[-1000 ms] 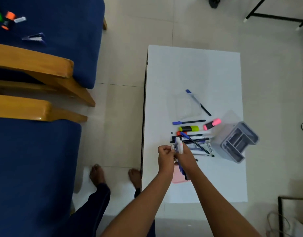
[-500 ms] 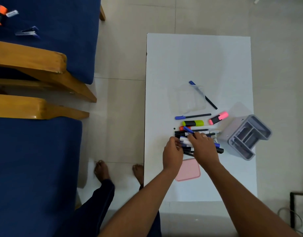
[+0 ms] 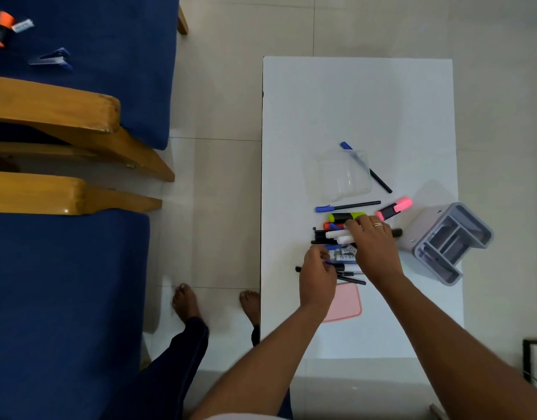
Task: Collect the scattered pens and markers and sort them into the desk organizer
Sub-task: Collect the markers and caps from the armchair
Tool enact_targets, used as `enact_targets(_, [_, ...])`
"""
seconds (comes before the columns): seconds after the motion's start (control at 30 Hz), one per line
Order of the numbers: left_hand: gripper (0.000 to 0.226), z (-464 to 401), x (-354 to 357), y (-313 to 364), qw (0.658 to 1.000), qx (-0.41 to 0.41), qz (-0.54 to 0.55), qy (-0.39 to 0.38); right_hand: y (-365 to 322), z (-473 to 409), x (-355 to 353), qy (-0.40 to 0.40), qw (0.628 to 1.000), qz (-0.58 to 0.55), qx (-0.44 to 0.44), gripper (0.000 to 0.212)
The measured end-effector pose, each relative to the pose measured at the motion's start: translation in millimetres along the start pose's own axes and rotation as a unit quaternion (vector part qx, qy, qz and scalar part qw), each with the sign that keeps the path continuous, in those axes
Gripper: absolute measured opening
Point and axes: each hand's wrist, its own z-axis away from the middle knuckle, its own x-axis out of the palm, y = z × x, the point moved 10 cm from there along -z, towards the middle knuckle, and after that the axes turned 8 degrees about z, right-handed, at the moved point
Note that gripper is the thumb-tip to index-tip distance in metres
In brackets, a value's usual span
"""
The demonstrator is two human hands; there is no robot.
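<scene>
On the white desk (image 3: pixel 355 95), between the clear plastic tray (image 3: pixel 343 174) and the pink card (image 3: pixel 346 304), lies the heap of pens and markers (image 3: pixel 337 237), just left of the grey desk organizer (image 3: pixel 452 242), which stands tipped at an angle to the desk edge with its compartments showing nothing inside. Lying apart from the heap: a blue-capped pen (image 3: pixel 347 206) just above it, a second blue pen (image 3: pixel 379 177) running under the tray's corner, a pink highlighter (image 3: pixel 394 208) near the organizer, a yellow-green highlighter (image 3: pixel 347 217) touching the heap's top edge.

Likely light, stiff and smooth, all of them; round barrels prone to roll and to slide across one another when the heap is disturbed. Thin pens best pinched at mid-barrel, several together and parallel; fat markers and highlighters better taken singly or in pairs, across the body rather than by the cap, which could pull off.

Right hand (image 3: pixel 373 247) spread flat over the heap's right half, fingers fairly straight and reaching toward the yellow-green highlighter, a ring on one finger; pressing or raking rather than gripping, by the look of it. Left hand (image 3: pixel 317 269) curled at the heap's lower left, fingers bent around what seems to be a thin dark pen (image 3: pixel 350 280) or two, though too blurred and hidden by the knuckles to say for certain.
</scene>
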Motion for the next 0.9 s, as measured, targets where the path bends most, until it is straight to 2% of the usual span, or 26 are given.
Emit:
enact_targets(0.17, [0.028, -8, -13, 8, 1.0, 0.018, -0.007, 0.016, 3, -2, 5, -0.005, 0.999, -0.009, 0.054, 0.05])
enact_targets(0.3, [0.027, -10, -36, 21, 0.999, 0.03, 0.004, 0.021, -15, -7, -16, 0.023, 0.998, -0.019, 0.049, 0.05])
enact_targets(0.43, [0.033, -14, -95, 51, 0.997, 0.047, 0.04, 0.046, -61, -33, -58, 0.019, 0.997, -0.065, 0.031, 0.045])
enact_targets(0.6, [0.028, -23, -230, 142, 0.991, 0.085, 0.024, 0.096, -159, -111, -173, 0.059, 0.991, -0.117, -0.033, 0.033])
enact_targets(0.73, [0.024, -45, -365, 205, 0.977, 0.113, 0.045, 0.174, -260, -187, -264, 0.094, 0.981, -0.126, -0.117, 0.026])
enact_targets(0.9, [0.02, -72, -511, 233, 0.953, 0.101, 0.027, 0.284, -370, -267, -315, 0.086, 0.975, -0.092, -0.183, 0.028])
